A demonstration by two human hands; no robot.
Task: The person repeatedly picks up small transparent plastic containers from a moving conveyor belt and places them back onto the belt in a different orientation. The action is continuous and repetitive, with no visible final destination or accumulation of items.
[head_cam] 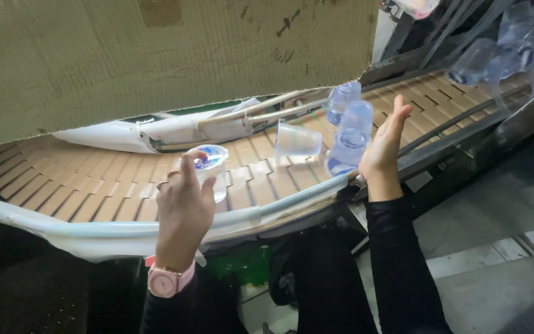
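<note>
My left hand [183, 207], with a pink watch on its wrist, grips a sealed clear plastic cup [210, 168] with a blue and white lid, just above the tan slatted conveyor belt [94, 185]. My right hand [385, 145] is open, fingers straight, next to a stack of clear bluish cups [348, 137] that stands on the belt. A single clear cup [298, 140] lies on its side between my two hands. Another bluish cup [343, 100] stands behind the stack.
A large sheet of corrugated cardboard [156, 55] hangs over the back of the belt. White guide rails [156, 226] run along the belt's near edge. More clear cups [483, 59] blur past at the upper right. A grey floor [502, 210] lies to the right.
</note>
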